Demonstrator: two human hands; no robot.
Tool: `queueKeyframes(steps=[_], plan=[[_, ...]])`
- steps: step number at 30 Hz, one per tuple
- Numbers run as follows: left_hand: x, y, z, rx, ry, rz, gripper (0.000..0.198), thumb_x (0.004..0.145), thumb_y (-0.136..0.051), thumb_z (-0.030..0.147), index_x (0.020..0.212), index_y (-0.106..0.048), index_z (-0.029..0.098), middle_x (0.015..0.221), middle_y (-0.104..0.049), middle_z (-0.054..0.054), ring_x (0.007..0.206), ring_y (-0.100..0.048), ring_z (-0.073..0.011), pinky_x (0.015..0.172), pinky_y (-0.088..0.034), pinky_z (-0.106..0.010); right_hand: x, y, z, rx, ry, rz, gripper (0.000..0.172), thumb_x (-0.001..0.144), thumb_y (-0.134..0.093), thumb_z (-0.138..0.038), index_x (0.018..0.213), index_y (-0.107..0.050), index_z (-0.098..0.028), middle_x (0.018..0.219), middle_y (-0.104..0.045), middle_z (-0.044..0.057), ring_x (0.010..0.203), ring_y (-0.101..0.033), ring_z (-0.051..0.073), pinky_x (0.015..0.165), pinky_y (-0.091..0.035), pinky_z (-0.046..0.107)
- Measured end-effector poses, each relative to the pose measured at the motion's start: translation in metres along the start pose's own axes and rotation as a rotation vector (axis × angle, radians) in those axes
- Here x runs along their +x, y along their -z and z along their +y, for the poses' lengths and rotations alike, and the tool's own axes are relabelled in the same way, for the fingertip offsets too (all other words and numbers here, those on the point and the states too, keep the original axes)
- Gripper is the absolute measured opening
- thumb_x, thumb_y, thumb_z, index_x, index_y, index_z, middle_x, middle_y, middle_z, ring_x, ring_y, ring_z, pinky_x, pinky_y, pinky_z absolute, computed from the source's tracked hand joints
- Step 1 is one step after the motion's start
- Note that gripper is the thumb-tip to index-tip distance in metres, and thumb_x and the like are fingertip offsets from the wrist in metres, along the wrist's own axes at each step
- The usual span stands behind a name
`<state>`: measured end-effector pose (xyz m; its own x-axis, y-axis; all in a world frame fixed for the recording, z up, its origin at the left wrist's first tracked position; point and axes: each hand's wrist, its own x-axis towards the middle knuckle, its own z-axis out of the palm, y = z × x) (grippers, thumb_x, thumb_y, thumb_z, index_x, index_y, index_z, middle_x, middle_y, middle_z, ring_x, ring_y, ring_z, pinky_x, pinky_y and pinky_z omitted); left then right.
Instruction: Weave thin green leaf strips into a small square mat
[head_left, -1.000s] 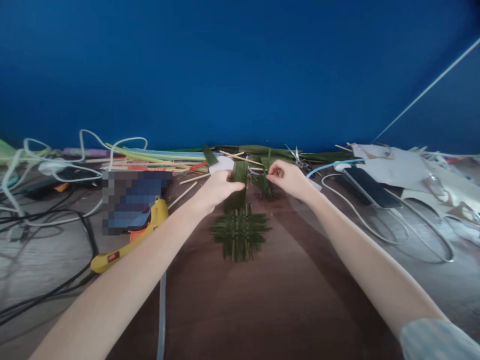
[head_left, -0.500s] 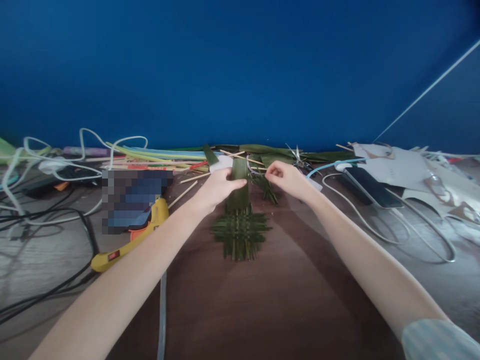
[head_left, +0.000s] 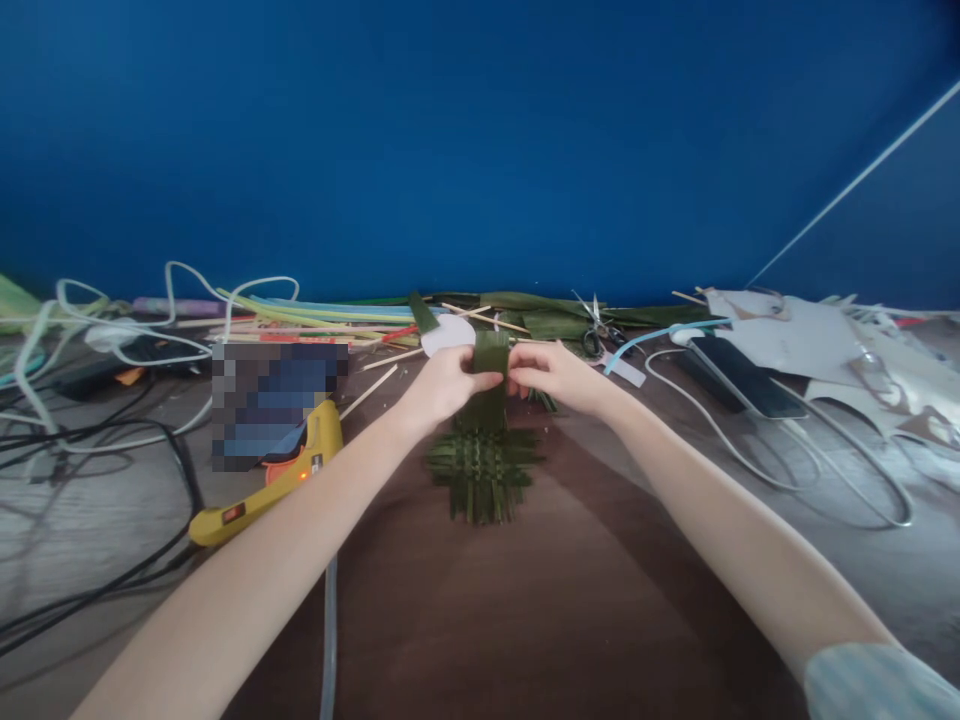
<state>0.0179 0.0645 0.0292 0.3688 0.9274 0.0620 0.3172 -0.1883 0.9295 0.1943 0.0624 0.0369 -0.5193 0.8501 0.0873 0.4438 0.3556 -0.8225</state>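
A broad green leaf strip is held up in the middle of the head view. My left hand grips its left edge between thumb and fingers. On the other side, the bent fingers of my right hand close on the strip's right edge. Just below and in front lies a small woven leaf mat with frayed ends sticking out all round. Cut leaf pieces show partly under my right hand. Behind my left hand rests a white paper disc.
A yellow glue gun lies by my left forearm, beside a blurred-out phone-like device. Scissors and thin sticks lie at the back. At right are a phone, a white cable and cut paper. Black cables run along the left.
My right hand has moved left and down onto the leaf strip's right edge. The strip and my left hand have shifted slightly right, uncovering more of the white disc.
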Motion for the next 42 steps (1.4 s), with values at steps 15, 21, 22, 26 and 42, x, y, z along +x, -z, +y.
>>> queueKeyframes(steps=[15,21,22,26,42], plan=[[0.002,-0.001,0.000,0.000,-0.023,0.004,0.016,0.066,-0.059,0.022,0.078,-0.065,0.012,0.075,-0.064,-0.003,0.068,-0.056,-0.0155,0.067,-0.042,-0.028,0.001,-0.004,0.008,-0.039,0.027,0.091,0.008,0.072,-0.050,-0.020,0.065,-0.046,-0.018,0.060,-0.055,-0.002,0.057,-0.049,0.011,0.057,-0.038,0.026],[0.003,-0.002,0.000,0.010,-0.018,0.017,0.015,0.065,-0.058,0.022,0.075,-0.064,0.012,0.070,-0.062,-0.002,0.068,-0.055,-0.0163,0.065,-0.041,-0.029,0.000,-0.009,0.006,-0.041,0.035,0.154,0.007,0.070,-0.049,-0.019,0.064,-0.045,-0.018,0.059,-0.050,-0.004,0.055,-0.045,0.010,0.055,-0.035,0.024],[0.003,-0.002,0.000,0.007,-0.021,0.015,0.015,0.065,-0.058,0.022,0.074,-0.064,0.012,0.072,-0.063,-0.002,0.069,-0.055,-0.0163,0.066,-0.041,-0.029,0.000,-0.009,0.006,-0.040,0.036,0.153,0.007,0.070,-0.049,-0.019,0.064,-0.045,-0.018,0.059,-0.050,-0.004,0.056,-0.045,0.010,0.055,-0.035,0.024],[0.005,-0.003,-0.004,-0.009,-0.041,-0.006,0.015,0.065,-0.059,0.023,0.074,-0.063,0.012,0.074,-0.063,-0.002,0.071,-0.056,-0.0167,0.067,-0.042,-0.029,-0.001,-0.009,0.008,-0.042,0.035,0.136,0.005,0.071,-0.048,-0.020,0.066,-0.047,-0.017,0.060,-0.049,-0.003,0.056,-0.045,0.010,0.056,-0.035,0.025],[0.005,-0.004,-0.001,0.003,-0.028,-0.015,0.015,0.068,-0.057,0.021,0.080,-0.064,0.013,0.083,-0.066,-0.004,0.078,-0.059,-0.0182,0.073,-0.044,-0.031,-0.001,-0.008,0.012,-0.044,0.035,0.162,0.005,0.071,-0.048,-0.020,0.066,-0.048,-0.018,0.060,-0.050,-0.003,0.056,-0.045,0.010,0.055,-0.036,0.025]])
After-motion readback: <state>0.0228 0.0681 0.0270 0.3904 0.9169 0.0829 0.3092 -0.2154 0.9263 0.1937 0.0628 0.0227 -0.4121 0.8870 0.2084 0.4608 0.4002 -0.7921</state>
